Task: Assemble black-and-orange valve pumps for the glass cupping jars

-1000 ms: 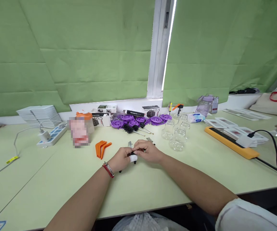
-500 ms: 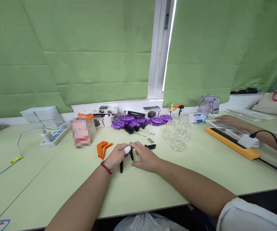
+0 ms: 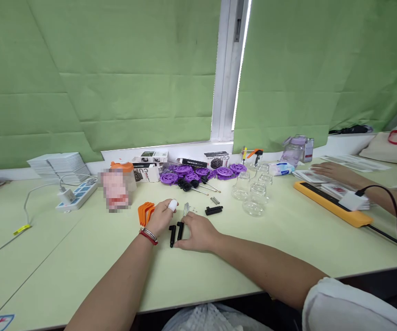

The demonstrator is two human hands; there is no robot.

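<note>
My left hand (image 3: 161, 219) has its fingers curled, with a white cover on one fingertip. It hovers by the orange angled handles (image 3: 144, 213) and hides part of them; whatever it may hold is out of sight. Thumb and fingers of my right hand (image 3: 200, 233) are at the two ends of a black plastic part (image 3: 180, 231), low over the table. A similar black part (image 3: 172, 236) lies just left of it. Thin metal pins (image 3: 186, 209) are beyond my right fingertips. Small springs (image 3: 215, 200) and further black parts (image 3: 214, 210) lie to the right.
Purple wheel-shaped pieces (image 3: 191, 174) and black-headed metal rods (image 3: 203, 187) lie at the back, near small boxes (image 3: 146, 174). Clear glass vessels (image 3: 253, 202) stand to the right. Beyond an orange power strip (image 3: 332, 203) rests another person's arm (image 3: 353, 179).
My hands have moved apart. The black part they held together has come down beside the other one with my right hand. My left hand has shifted left toward the orange handles.
</note>
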